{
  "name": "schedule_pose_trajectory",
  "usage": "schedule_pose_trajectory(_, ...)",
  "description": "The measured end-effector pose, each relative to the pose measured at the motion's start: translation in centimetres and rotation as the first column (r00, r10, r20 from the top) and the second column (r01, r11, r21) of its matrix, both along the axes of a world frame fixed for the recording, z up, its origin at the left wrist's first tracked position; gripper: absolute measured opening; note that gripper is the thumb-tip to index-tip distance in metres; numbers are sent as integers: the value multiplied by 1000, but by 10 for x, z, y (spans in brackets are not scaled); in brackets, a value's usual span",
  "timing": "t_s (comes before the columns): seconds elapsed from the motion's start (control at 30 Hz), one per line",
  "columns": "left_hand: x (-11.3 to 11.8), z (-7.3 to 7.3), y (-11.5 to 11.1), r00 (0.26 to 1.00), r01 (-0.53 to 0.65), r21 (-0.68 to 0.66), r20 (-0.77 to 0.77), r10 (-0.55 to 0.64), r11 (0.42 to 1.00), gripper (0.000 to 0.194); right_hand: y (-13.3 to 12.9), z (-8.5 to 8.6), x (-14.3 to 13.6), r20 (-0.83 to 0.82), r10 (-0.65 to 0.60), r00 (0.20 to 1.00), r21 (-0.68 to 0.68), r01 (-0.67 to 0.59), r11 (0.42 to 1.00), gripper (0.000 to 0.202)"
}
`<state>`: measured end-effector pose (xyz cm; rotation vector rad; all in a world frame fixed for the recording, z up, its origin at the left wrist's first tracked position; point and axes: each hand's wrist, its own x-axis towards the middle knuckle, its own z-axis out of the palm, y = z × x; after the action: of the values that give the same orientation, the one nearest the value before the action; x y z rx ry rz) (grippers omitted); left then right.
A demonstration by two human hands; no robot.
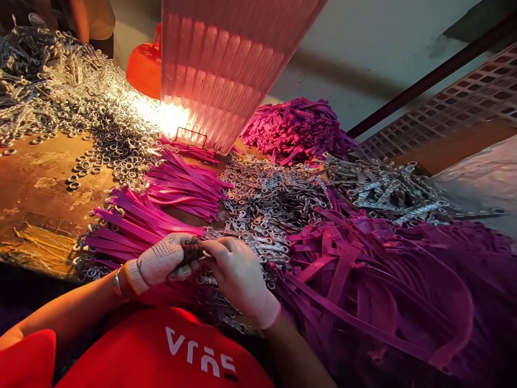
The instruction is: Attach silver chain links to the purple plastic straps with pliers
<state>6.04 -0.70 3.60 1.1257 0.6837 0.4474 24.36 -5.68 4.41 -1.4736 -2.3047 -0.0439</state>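
Hot glare bursts from the lamp at far centre, washing out the metal rings beside it. Warm light rakes the bench; the near edge sinks into shadow. Right-side straps look soft, slightly smeared.

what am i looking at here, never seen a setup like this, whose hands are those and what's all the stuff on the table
There is no machine here. One camera worn on a person's head looks down at their own two gloved hands. The left hand and the right hand meet over a small dark piece, pinched between the fingers; what it is I cannot tell. On the worn brown table lie bundles of flat magenta plastic straps, a loose heap of the same straps, and piles of small silver metal rings and clips. A lit pink ribbed lamp shade stands behind.
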Motion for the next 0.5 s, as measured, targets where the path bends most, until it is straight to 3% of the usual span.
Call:
schedule_pose_trajectory(0.13,-4,6,5,996,-26,327,-76,54,945,25,2,5,4,0,32,999,-46,-32,998,17)
schedule_pose_trajectory(0.2,-4,10,8,996,27,389,-85,6,921,21,2,8,5,-30,78,996,-88,-81,993,20)
schedule_pose_trajectory(0.3,0,14,8,995,80,103,-69,-73,991,23,3,9,3,-64,85,994,-34,-87,996,32)
schedule_pose_trajectory(0.37,6,15,5,1000,9,-104,-20,-11,995,24,3,4,2,-57,31,998,112,-25,993,35)
schedule_pose_trajectory(0.43,14,17,3,997,-70,-197,26,77,978,22,3,-4,1,-71,-24,997,250,41,967,30)
schedule_pose_trajectory(0.5,23,19,8,993,-100,-220,39,111,970,18,4,-13,5,-161,-61,985,250,100,963,28)
